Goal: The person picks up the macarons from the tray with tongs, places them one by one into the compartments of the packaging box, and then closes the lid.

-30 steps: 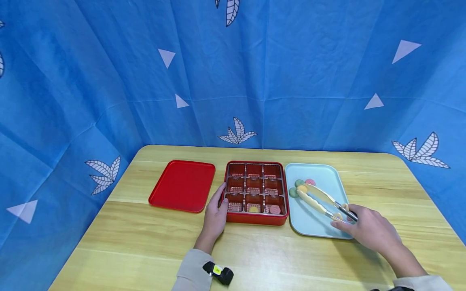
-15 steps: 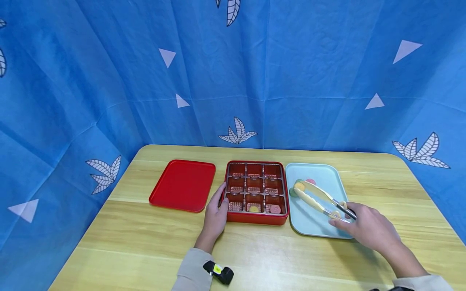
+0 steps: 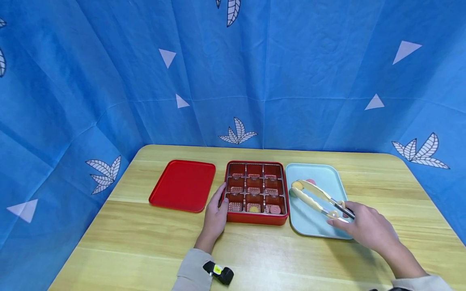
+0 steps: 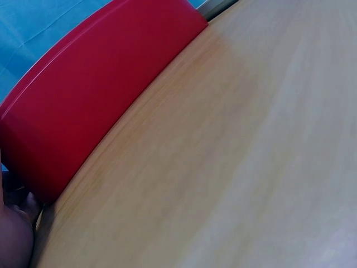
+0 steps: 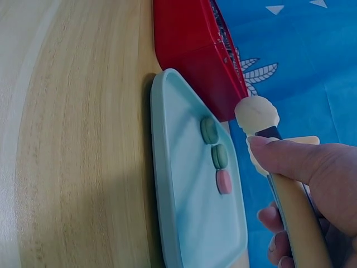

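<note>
My left hand (image 3: pixel 214 216) rests against the left side of a red box (image 3: pixel 257 218), its fingers touching the wall near the front corner. Inside the box is a clear divider with several compartments. A yellow macaron (image 3: pixel 253 208) sits in the front middle one, a pink macaron (image 3: pixel 274 209) in the front right one. My right hand (image 3: pixel 371 226) grips cream-tipped tongs (image 3: pixel 313 202) over the light blue tray (image 3: pixel 306 226). Between the tongs' tips is another yellow macaron (image 3: pixel 297 185), held above the tray. Two green macarons (image 5: pixel 214 139) and a pink macaron (image 5: pixel 223 181) lie on the tray.
A red lid (image 3: pixel 183 185) lies on the wooden table (image 3: pixel 120 242) left of the box. The blue tray stands close against the box's right side. A blue patterned curtain (image 3: pixel 309 81) hangs behind the table and along its sides.
The tongs and the yellow macaron have shifted slightly up and left across the tray, over the green macarons. The left hand and the box have stayed put.
</note>
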### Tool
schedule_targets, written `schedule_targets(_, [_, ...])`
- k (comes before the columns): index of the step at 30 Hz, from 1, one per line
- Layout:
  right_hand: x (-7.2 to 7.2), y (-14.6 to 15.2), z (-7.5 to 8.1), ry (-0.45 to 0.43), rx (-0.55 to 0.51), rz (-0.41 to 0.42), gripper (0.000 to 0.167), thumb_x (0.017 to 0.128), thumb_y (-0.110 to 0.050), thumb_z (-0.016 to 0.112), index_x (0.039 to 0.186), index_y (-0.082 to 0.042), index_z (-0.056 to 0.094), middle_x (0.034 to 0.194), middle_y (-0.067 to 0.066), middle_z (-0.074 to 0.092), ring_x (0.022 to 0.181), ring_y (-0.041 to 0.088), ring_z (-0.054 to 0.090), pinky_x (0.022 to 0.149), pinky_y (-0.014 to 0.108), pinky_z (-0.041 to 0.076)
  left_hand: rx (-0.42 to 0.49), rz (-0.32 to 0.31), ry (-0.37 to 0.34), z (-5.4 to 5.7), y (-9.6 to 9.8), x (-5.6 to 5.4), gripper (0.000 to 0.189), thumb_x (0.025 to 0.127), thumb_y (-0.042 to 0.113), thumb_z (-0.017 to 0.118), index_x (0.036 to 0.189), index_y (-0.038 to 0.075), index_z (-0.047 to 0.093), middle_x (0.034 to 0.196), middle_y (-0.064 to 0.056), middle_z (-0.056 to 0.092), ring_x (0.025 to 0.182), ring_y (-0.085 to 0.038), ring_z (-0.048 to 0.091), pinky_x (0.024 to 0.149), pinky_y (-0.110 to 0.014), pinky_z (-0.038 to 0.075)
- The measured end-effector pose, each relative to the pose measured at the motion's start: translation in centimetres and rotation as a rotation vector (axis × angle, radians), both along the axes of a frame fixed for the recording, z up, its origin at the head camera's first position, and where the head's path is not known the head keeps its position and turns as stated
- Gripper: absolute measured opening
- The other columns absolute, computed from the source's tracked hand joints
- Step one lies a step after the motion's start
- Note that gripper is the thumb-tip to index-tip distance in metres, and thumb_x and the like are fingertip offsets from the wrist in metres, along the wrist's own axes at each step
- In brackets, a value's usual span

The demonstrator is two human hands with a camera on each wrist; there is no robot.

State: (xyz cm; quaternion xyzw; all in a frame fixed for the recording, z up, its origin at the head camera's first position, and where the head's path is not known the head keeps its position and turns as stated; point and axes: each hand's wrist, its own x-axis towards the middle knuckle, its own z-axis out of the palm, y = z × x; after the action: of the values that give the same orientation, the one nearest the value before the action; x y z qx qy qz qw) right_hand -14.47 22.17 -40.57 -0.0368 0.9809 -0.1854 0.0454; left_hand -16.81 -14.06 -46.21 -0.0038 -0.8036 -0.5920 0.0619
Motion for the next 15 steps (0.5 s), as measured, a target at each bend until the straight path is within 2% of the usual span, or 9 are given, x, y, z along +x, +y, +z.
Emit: schedule_targets(15, [0.08, -0.49, 0.14, 0.012, -0.011, 0.003, 0.059, 0.072, -0.065, 0.067, 0.099, -0.013, 0.063, 0.067, -0.001, 0.047, 0.062, 0.016, 0.042, 0.047, 0.029, 0.029, 0.001, -0.001, -0.012, 0.08, 0.01, 0.0, 0.048, 0.099, 0.008, 0.04, 0.146, 0.012, 0.035, 0.15, -0.007, 0.035, 0.139, -0.026, 0.029, 0.112, -0.047, 0.029])
